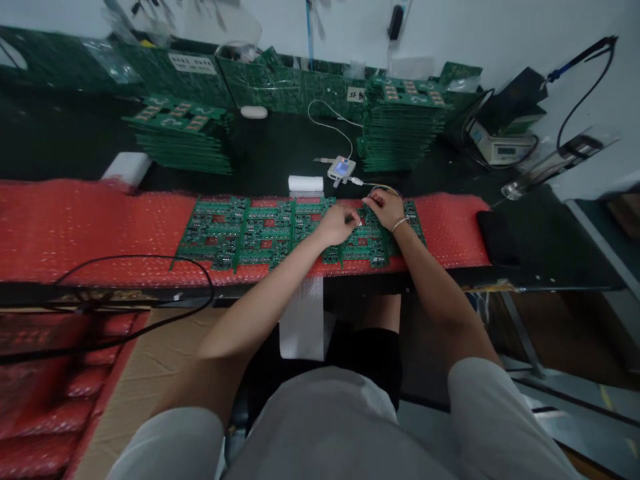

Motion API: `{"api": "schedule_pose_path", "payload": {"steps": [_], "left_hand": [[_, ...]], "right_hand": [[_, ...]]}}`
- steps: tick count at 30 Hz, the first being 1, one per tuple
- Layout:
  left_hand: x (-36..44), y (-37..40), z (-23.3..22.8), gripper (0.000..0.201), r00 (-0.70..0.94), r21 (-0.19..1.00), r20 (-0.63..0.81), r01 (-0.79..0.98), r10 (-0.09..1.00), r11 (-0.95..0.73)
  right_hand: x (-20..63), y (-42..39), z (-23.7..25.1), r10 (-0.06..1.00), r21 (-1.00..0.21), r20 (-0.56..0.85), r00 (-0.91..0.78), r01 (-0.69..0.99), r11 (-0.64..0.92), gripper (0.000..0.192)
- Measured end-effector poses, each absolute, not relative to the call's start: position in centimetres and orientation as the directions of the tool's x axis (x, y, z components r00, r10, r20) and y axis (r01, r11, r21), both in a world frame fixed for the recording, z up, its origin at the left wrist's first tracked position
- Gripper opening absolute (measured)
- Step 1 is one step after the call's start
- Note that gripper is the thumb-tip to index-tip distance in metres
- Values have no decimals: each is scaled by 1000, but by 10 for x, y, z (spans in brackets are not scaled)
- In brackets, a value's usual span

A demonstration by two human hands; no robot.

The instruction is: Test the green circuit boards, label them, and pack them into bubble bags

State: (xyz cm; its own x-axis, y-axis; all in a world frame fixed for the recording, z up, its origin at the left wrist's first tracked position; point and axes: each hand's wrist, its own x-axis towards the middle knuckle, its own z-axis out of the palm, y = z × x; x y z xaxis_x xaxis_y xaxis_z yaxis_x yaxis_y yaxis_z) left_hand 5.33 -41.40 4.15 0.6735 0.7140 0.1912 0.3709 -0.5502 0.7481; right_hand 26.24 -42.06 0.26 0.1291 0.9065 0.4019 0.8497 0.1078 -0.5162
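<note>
A row of green circuit boards (280,230) lay side by side on a strip of red bubble wrap (90,223) along the front of the dark bench, and both hands worked over the panel at the right end of that row. The left hand (336,224) rested on the board with its fingers curled under, pinching something too small to make out. The right hand (386,208), a thin bracelet at its wrist, lay just beside it with fingers bent down onto the board's far edge; whether it gripped anything could not be told. Judging by where the hands sat, work was at the right end; nothing on the panels to the left showed whether they were finished or waiting. Behind the row lay a white roll (306,184) and a small white device (342,168) with a lit screen and a cable. Farther back, tall stacks of boards (400,127) stood on the bench
</note>
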Motion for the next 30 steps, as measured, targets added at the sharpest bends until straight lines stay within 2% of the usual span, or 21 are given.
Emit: {"api": "schedule_pose_path", "payload": {"steps": [3, 6, 13, 20, 26, 30], "left_hand": [[82, -400, 33, 22, 659, 657, 157, 486, 735, -576], [98, -393, 23, 15, 591, 584, 145, 597, 794, -550], [108, -388, 9, 14, 494, 541, 172, 676, 852, -501], [117, -396, 17, 17, 449, 496, 86, 755, 889, -430], [107, -406, 20, 16, 494, 482, 176, 712, 852, -512], [86, -416, 23, 27, 685, 402, 230, 580, 692, -708]], "right_hand": [[262, -420, 2, 903, -528, 407, 137, 842, 110, 46], [261, -421, 2, 904, -524, 409, 126, 844, 119, 39], [261, -421, 5, 924, -511, 367, 109, 853, 103, 24], [261, -420, 5, 927, -510, 364, 90, 852, 118, 19], [261, -420, 3, 926, -527, 364, 100, 842, 117, 17], [261, -418, 1, 928, -532, 356, 109, 840, 106, 23]]}}
